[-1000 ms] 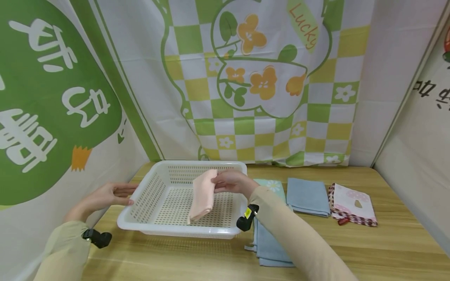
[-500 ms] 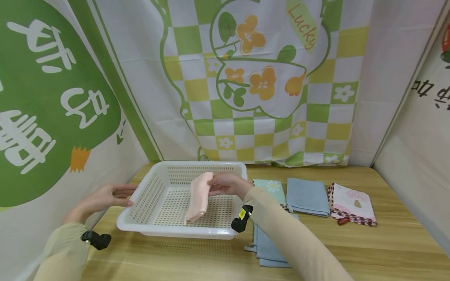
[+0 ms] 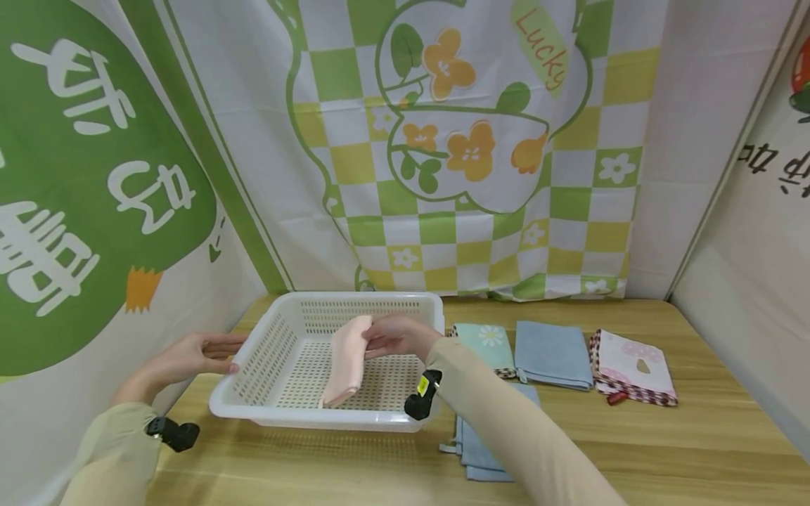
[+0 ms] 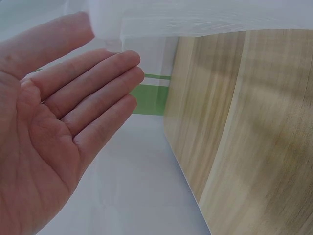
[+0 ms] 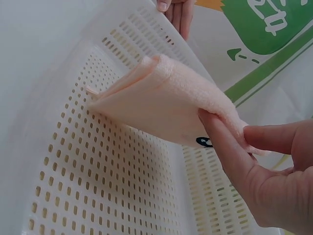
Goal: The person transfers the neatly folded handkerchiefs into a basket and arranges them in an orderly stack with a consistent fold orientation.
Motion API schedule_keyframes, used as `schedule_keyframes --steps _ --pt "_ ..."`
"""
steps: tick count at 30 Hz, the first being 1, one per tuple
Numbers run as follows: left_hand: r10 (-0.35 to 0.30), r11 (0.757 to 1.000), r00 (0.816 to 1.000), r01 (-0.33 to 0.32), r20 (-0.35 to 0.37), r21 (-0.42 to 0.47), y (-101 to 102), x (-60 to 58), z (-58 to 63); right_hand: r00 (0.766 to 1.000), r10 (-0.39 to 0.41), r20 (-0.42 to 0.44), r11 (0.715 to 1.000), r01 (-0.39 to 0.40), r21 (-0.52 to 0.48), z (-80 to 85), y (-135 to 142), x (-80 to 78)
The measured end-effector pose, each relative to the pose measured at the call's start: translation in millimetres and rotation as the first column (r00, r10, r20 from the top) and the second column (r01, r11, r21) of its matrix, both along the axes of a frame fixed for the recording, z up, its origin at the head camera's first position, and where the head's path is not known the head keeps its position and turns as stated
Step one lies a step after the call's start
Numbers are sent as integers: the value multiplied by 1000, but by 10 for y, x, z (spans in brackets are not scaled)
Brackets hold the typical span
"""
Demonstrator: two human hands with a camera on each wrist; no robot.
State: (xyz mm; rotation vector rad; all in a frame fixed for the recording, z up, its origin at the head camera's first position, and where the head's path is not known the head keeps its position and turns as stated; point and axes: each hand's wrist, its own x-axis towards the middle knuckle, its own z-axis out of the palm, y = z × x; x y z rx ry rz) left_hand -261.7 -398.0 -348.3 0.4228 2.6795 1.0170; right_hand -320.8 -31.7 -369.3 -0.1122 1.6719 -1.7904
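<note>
Cloth (image 3: 345, 364) is shifting left, likely soft, light; right grip (image 3: 400, 335) is suitably pinching its edge, left grip (image 3: 183, 360) extending straight-fingered.

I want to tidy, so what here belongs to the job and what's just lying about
In the job:
pink cloth, held in the right grip
white basket, touched by the left grip

Lying about, perhaps still needed:
mint daisy cloth
far blue cloth
near blue cloth
white-and-pink cloth

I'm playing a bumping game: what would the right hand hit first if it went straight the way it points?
Holding the pink cloth, the right hand would probably meet the white basket: its left wall, or maybe its bottom; height is unclear.
</note>
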Motion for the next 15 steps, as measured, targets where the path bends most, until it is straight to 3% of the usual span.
schedule_keyframes --steps 15 --pt "12 1000 1000 -12 -4 -6 -12 -10 -24 999 48 4 997 -48 59 -5 26 -2"
